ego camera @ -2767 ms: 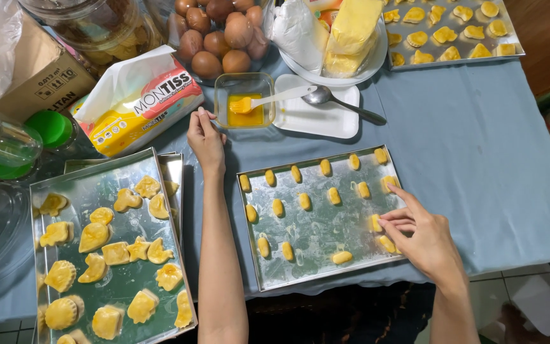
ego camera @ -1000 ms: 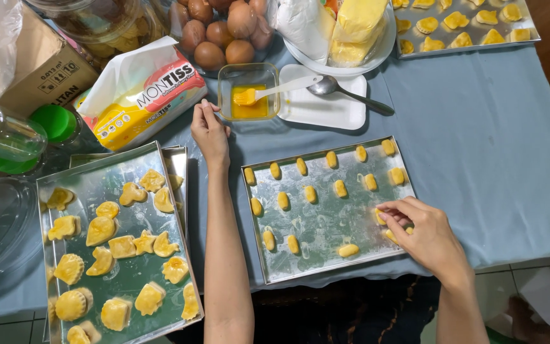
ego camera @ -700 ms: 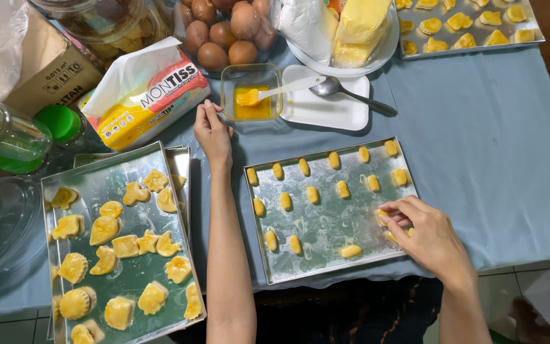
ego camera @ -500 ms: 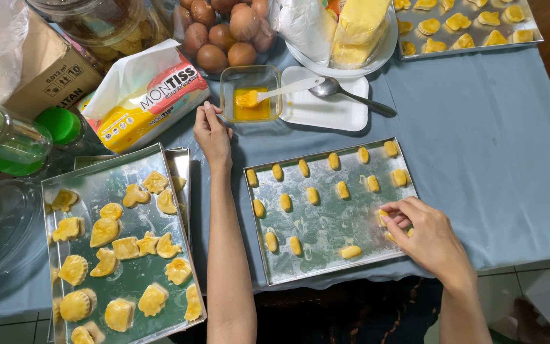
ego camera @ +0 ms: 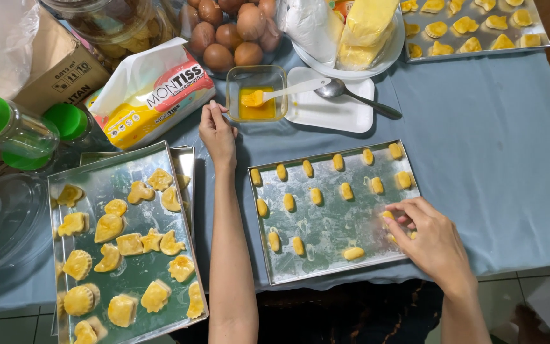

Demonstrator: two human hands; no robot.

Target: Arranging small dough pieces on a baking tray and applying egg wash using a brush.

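Fingertips of the right hand (ego camera: 433, 239) pinch a small yellow dough piece (ego camera: 387, 216) at the right end of the metal baking tray (ego camera: 326, 271). The left hand (ego camera: 216, 130), loosely curled and holding nothing, rests on the blue tablecloth (ego camera: 491, 140) beside the glass egg-wash dish (ego camera: 256, 92).

Two bare forearms, no sleeves in view. The left hand (ego camera: 216, 130) and right hand (ego camera: 433, 237) carry no rings, watch or gloves; nails are short and unpainted. Dark patterned clothing shows below, between the elbows.
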